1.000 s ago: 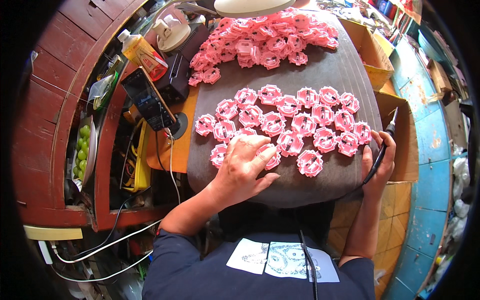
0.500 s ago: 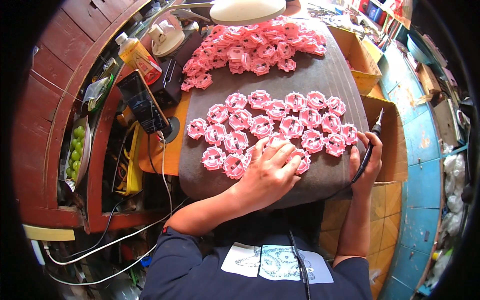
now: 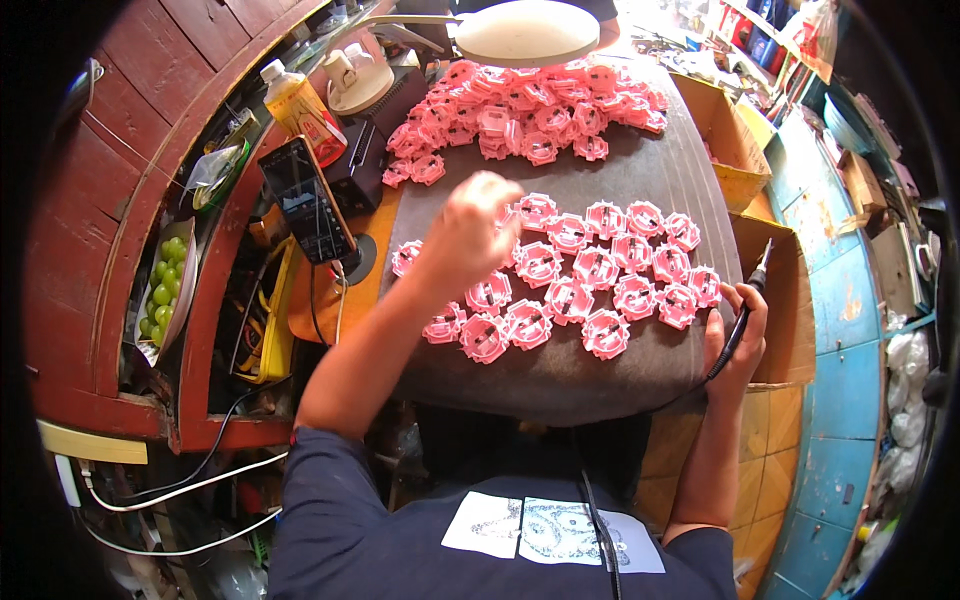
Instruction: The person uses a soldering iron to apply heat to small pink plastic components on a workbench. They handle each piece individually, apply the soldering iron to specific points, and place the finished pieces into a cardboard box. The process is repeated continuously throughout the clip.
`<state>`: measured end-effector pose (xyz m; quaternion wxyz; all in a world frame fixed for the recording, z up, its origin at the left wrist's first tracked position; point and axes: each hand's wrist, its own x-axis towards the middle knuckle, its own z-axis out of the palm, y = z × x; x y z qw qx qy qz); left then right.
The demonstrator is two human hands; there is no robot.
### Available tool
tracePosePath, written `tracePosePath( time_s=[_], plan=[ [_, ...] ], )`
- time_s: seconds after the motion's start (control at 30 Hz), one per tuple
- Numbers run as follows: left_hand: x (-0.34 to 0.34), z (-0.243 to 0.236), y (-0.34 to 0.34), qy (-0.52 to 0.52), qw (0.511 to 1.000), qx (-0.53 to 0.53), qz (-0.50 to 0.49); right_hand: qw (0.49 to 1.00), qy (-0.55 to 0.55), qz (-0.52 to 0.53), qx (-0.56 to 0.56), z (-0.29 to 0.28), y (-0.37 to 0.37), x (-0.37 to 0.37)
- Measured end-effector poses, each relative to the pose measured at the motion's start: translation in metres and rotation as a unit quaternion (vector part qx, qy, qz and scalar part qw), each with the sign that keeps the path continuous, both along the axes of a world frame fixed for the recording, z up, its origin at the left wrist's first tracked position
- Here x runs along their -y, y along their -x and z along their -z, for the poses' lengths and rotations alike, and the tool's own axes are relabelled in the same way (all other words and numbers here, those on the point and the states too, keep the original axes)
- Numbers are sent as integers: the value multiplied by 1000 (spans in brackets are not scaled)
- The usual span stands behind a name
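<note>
My right hand [image 3: 738, 335], at the table's right edge, is closed round a black corded soldering iron [image 3: 750, 298], its thin metal tip pointing up and away. Over the left part of a spread group of pink plastic pieces is my left hand [image 3: 482, 222], raised and smeared by motion; whether it holds anything does not show. One pink piece [image 3: 605, 333] lies at the near side of the group, many with a small dark part across the middle. My left hand and forearm hide some pieces beneath them.
A large heap of pink pieces [image 3: 540, 105] covers the table's far end, under a white lamp head [image 3: 528, 35]. Left stand a phone on a holder [image 3: 305, 200], a bottle [image 3: 303, 115] and a dish of green grapes [image 3: 165, 290]. Cardboard boxes [image 3: 785, 345] flank the right edge.
My left hand has lifted off the near pieces and moved left and away over the group. My right hand still holds the soldering iron in about the same place. The view has shifted slightly.
</note>
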<state>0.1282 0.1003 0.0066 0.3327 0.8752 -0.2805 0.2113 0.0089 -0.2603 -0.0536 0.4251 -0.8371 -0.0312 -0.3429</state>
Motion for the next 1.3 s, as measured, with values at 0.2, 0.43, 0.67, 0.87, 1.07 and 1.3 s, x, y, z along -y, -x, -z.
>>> tracePosePath(
  time_s=[0.2,0.43,0.67,0.87,1.07,1.3],
  plan=[
    [16,-7,-119,-136,955,-77,-251,1000,-22,-12,-5,-2,-1,-3],
    [12,10,-148,-129,955,-62,-261,1000,-9,-8,19,0,-2,-4],
    [59,-21,-11,20,998,54,15,999,-8,0,38,1,3,1],
    [127,7,100,-92,966,10,240,998,-9,-7,58,-1,0,-3],
    [131,14,100,-143,966,54,207,998,-11,-1,56,-2,0,-2],
    [75,-14,120,-41,984,37,169,996,-1,-15,85,8,-4,2]
  ],
)
